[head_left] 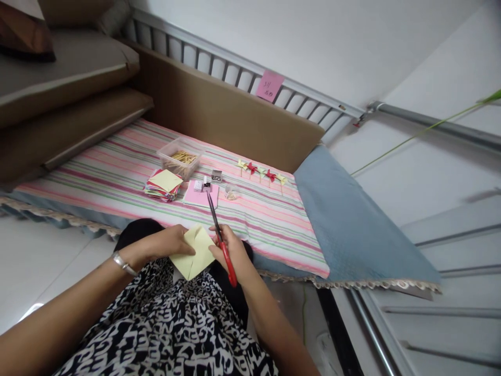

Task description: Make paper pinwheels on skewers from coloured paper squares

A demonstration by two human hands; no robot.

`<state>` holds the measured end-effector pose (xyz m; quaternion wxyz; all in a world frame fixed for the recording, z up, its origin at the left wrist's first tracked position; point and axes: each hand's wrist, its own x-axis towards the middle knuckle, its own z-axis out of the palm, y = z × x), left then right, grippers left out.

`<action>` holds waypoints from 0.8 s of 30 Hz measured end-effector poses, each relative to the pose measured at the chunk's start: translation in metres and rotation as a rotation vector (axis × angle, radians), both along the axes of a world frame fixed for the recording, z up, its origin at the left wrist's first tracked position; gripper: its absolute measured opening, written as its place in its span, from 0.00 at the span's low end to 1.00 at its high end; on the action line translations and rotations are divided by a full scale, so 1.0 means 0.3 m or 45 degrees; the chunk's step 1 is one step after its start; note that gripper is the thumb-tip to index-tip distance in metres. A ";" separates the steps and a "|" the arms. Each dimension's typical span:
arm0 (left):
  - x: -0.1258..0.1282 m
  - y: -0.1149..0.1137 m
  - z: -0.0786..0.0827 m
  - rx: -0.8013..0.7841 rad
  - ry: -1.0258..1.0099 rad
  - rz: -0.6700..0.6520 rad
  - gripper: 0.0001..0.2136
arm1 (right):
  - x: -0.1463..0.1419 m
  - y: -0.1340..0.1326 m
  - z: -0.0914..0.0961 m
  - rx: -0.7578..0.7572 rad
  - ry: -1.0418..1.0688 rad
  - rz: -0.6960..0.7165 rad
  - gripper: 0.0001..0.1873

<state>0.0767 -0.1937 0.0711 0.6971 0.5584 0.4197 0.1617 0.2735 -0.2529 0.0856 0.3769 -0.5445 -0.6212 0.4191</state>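
My left hand (169, 243) pinches the left side of a pale yellow folded paper square (197, 256) held over my lap. My right hand (231, 250) touches the paper's right edge and grips red-handled scissors (221, 241), whose blades point away toward the bed. A silver bracelet (122, 263) sits on my left wrist.
On the striped cloth (117, 172) lie a stack of coloured paper squares (164, 184), a clear box of wooden sticks (180, 158), a pink paper (200, 194) with a small stapler, a little clear cup (231, 193) and a row of several small paper pinwheels (261, 171). A blue cloth (352, 224) covers the right.
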 end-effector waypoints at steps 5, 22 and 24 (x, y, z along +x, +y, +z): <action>-0.029 0.022 0.016 -0.089 -0.164 0.044 0.13 | -0.023 0.027 -0.028 -0.055 0.230 -0.104 0.20; 0.043 0.004 -0.023 -0.169 -0.444 0.738 0.27 | -0.069 0.007 -0.099 -0.087 0.594 -0.425 0.21; 0.013 0.027 -0.018 -0.127 -0.376 0.746 0.27 | -0.033 -0.016 -0.092 -0.127 0.447 -0.334 0.22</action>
